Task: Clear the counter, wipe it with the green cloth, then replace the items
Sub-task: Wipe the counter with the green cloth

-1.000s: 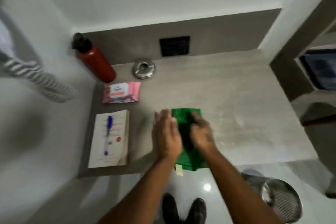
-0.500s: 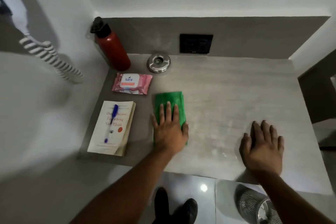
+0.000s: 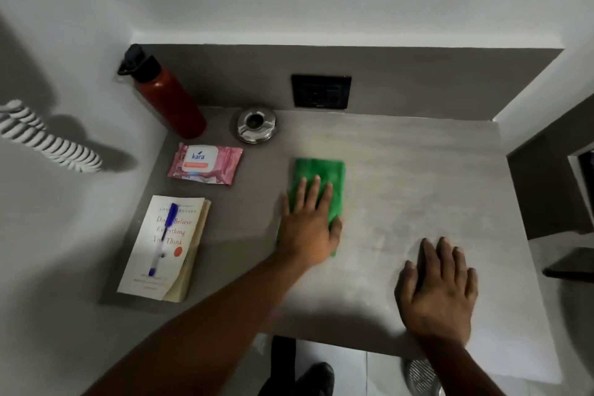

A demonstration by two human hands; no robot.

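Left hand [image 3: 310, 231] lies flat, fingers spread, on the green cloth [image 3: 321, 177] mid-worktop; right hand [image 3: 440, 292] rests splayed near the front edge, holding nothing. Risk: book [image 3: 164, 244], pen [image 3: 164, 239], wipes [image 3: 205, 164], bottle [image 3: 170, 100] crowd the left edge, so a leftward sweep could knock them.

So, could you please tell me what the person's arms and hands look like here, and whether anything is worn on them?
Both the left hand and the right hand are bare: no gloves, and no rings, watch or bracelet that I can make out. Both forearms are uncovered as far as the bottom of the picture, with no sleeve or cuff in view. The fingers are slim, with short nails.
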